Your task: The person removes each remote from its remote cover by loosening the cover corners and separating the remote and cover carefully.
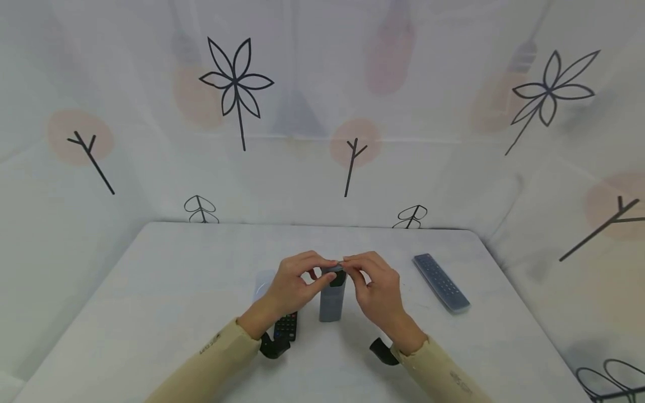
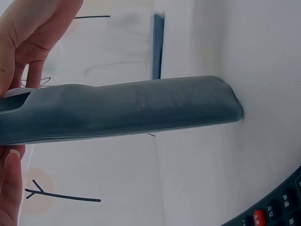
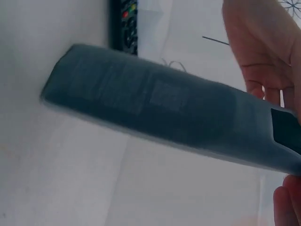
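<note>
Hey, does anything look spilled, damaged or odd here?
Nothing looks spilled or damaged. The covered remote control the left hand and right hand pinch has a dark opening, stark against its blue-grey surface; probably just a cutout.

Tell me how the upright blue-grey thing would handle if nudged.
The blue-grey thing probably feels stiff: its body runs straight below the left hand and right hand. Unsupported, it might tip easily, being tall and narrow.

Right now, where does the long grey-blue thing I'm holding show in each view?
Head: the long grey-blue thing, just below centre.
Left wrist: across the middle, from the left edge.
Right wrist: across the middle, from the right edge.
Shared landmark: black remote, lower middle, bottom right, top, respectively.
</note>
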Action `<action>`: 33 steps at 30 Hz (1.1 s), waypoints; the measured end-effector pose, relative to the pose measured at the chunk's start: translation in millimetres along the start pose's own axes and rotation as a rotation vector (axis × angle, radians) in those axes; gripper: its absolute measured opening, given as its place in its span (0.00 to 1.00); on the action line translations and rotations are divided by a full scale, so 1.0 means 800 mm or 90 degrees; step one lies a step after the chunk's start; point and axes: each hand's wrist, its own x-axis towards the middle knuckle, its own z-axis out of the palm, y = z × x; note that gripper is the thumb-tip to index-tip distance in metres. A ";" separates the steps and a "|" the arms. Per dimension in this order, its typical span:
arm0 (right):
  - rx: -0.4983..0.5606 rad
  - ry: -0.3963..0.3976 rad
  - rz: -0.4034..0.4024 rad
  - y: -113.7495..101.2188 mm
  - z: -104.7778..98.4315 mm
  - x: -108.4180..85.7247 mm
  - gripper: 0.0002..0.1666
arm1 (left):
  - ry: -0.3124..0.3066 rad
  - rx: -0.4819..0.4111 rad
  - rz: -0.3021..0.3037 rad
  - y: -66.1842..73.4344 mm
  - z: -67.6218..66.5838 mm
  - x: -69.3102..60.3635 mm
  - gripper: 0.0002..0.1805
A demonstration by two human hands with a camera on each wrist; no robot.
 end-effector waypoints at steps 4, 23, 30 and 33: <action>0.065 -0.017 0.111 0.000 -0.003 0.001 0.12 | -0.001 -0.007 -0.007 0.001 -0.001 0.000 0.15; 0.510 -0.239 0.531 0.030 -0.015 0.008 0.10 | -0.013 -0.029 -0.040 0.005 0.000 -0.002 0.15; 0.468 -0.197 0.530 0.025 -0.015 0.012 0.09 | -0.013 -0.031 -0.046 0.005 -0.001 -0.003 0.16; 0.389 -0.156 0.504 0.019 -0.014 0.010 0.09 | -0.015 -0.029 -0.053 0.007 -0.002 -0.003 0.15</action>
